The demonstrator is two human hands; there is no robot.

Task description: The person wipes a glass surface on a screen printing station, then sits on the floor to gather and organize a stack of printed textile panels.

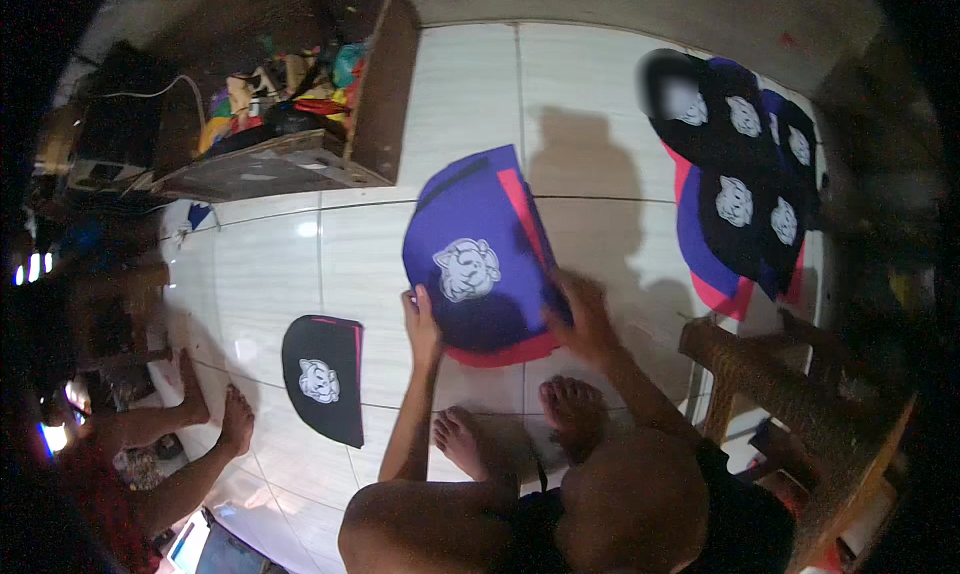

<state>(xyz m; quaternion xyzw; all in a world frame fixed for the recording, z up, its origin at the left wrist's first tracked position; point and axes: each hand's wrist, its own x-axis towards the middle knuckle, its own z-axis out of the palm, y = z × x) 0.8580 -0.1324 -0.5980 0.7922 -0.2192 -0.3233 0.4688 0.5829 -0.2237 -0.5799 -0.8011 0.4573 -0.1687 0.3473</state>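
Both my hands hold a stack of rounded fabric panels (480, 199), purple on top with red and dark layers under it, above the tiled floor. The top panel bears a white printed cartoon head. My left hand (424, 323) grips the stack's lower left edge, its thumb on top. At the lower right edge, my right hand (585, 319) has its fingers on the stack, partly in shadow. A smaller black stack of panels (322, 383) with the same print and a red layer lies on the floor to the left.
Several black, purple and red printed panels (731, 199) lie overlapping at the right. A wooden box (382, 86) of colourful scraps stands at the upper left. A wooden bench (780, 379) is at my right. Another person's bare foot (238, 420) rests on the floor at the left.
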